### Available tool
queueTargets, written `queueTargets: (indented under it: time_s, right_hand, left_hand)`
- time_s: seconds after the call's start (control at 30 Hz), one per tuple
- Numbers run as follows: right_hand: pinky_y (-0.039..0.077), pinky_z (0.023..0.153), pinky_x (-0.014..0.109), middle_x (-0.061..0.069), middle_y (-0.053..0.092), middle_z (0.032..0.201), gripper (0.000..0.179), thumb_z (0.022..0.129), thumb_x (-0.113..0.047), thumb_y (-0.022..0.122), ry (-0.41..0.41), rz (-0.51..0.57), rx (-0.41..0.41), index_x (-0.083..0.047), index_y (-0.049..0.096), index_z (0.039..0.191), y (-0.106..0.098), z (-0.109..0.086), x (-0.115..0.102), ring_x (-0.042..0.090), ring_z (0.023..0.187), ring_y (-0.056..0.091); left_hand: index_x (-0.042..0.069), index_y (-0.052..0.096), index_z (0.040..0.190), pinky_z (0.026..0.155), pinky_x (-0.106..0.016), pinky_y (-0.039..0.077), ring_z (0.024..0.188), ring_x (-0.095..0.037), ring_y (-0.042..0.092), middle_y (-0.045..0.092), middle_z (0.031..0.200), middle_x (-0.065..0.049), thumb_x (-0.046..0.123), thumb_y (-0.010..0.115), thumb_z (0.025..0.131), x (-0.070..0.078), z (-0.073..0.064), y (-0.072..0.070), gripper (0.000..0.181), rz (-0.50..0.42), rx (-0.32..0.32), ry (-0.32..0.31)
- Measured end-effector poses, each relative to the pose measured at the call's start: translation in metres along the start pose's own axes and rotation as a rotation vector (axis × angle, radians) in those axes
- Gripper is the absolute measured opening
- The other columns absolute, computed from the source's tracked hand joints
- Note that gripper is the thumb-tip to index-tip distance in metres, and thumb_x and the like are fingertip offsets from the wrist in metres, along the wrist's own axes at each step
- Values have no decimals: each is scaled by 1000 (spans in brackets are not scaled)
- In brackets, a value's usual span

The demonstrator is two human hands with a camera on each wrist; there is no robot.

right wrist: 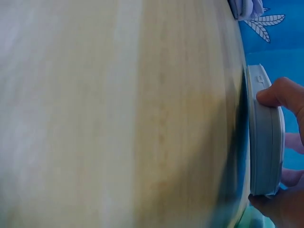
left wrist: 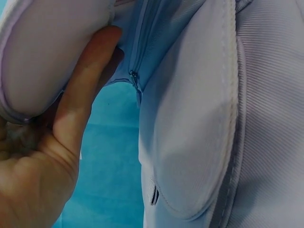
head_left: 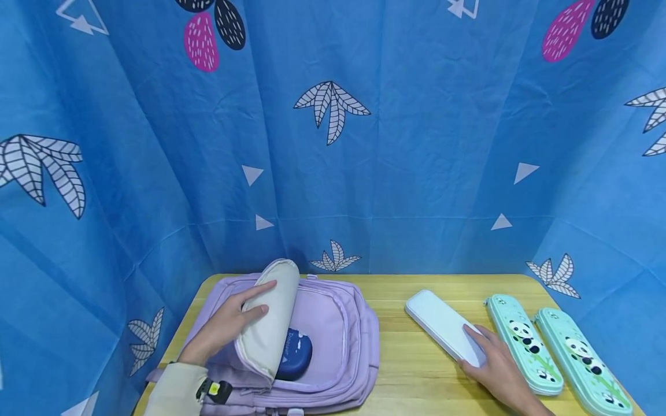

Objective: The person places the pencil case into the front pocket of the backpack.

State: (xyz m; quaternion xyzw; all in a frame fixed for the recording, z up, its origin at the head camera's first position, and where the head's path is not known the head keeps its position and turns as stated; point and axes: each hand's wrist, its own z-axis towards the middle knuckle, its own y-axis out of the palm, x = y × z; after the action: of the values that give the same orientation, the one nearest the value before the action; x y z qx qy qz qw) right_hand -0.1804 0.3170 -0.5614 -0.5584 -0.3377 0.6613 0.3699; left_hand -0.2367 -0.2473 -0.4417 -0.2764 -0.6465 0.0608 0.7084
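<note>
A lilac backpack [head_left: 319,323] lies on the left of the table, its front panel folded back to show a cream lining. My left hand [head_left: 229,323] holds that flap [head_left: 276,315]; in the left wrist view the thumb lies along the lining and other fingers are hidden behind it. In the uncovered pocket sits a dark blue case [head_left: 295,355] lettered "Dinosaur". On the right, my right hand [head_left: 494,370] grips a flat white pencil case [head_left: 442,323] by its near end. The right wrist view shows the thumb on one long side of this case [right wrist: 266,137] and fingers round the other.
Two mint-green panda pencil cases [head_left: 522,341] lie side by side at the table's right edge, close to my right hand. Bare wooden tabletop [head_left: 400,370] separates the backpack from the white case. A blue patterned curtain [head_left: 416,144] hangs behind and along both sides.
</note>
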Motion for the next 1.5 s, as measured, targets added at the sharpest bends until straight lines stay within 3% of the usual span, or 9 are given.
queueTargets:
  time_s: [0.23,0.53,0.63,0.8,0.87,1.13,1.27,1.37,1.5]
  right_hand:
    - [50,102,73,35,56,151,78,85,-30,91,-100,36,79,1,62,151,-5,0,-17,57,134,55]
    - [53,98,67,26,58,152,75,83,-23,91,-208,74,121,-4,64,150,-10,6,-53,51,133,57]
    - [52,94,60,23,59,152,76,79,-19,92,-268,71,152,-5,66,149,-7,9,-62,46,131,58]
    - [53,92,55,20,60,153,78,76,-15,93,-354,70,179,-8,67,149,-4,13,-75,42,130,59]
    - [54,93,55,19,59,154,78,76,-15,92,-367,66,168,-9,67,150,-3,16,-81,40,131,59]
    - [57,96,53,15,59,156,75,78,-16,91,-417,62,101,-12,68,149,5,25,-109,39,136,59]
    - [58,95,49,14,58,157,75,79,-16,91,-462,84,79,-13,67,150,11,33,-123,38,135,59]
    - [58,97,50,16,58,157,75,79,-15,90,-494,96,54,-13,67,151,16,40,-132,39,136,59]
    - [57,101,52,16,57,158,76,78,-14,88,-505,110,8,-12,66,151,24,48,-140,39,139,57]
  left_hand:
    - [21,51,165,117,-41,48,162,-39,34,33,178,-14,19,64,110,0,0,0,56,-10,0,-17]
    - [21,52,164,109,-30,52,160,-40,38,32,178,-16,19,64,110,-1,0,1,56,-29,2,-27]
    - [20,52,164,112,-34,51,160,-39,37,34,178,-15,18,64,110,-2,0,1,56,-21,3,-15]
    - [19,52,164,127,-56,34,164,-38,31,40,175,-11,19,64,110,-3,0,0,55,11,11,14]
    - [18,52,164,127,-56,32,164,-38,29,40,175,-10,19,64,110,-3,-1,0,55,12,11,14]
    - [20,52,164,113,-22,44,163,-37,31,36,177,-12,20,65,110,-4,-2,-2,56,-12,6,-5]
    - [19,52,164,121,-38,44,164,-38,31,38,176,-11,19,65,110,-4,-2,-3,56,-10,10,7]
    - [18,52,164,129,-55,34,165,-38,28,40,175,-10,18,65,110,-1,0,-1,55,-4,4,25]
    - [17,53,163,132,-62,25,166,-38,27,43,173,-9,17,65,110,1,4,3,55,4,-8,45]
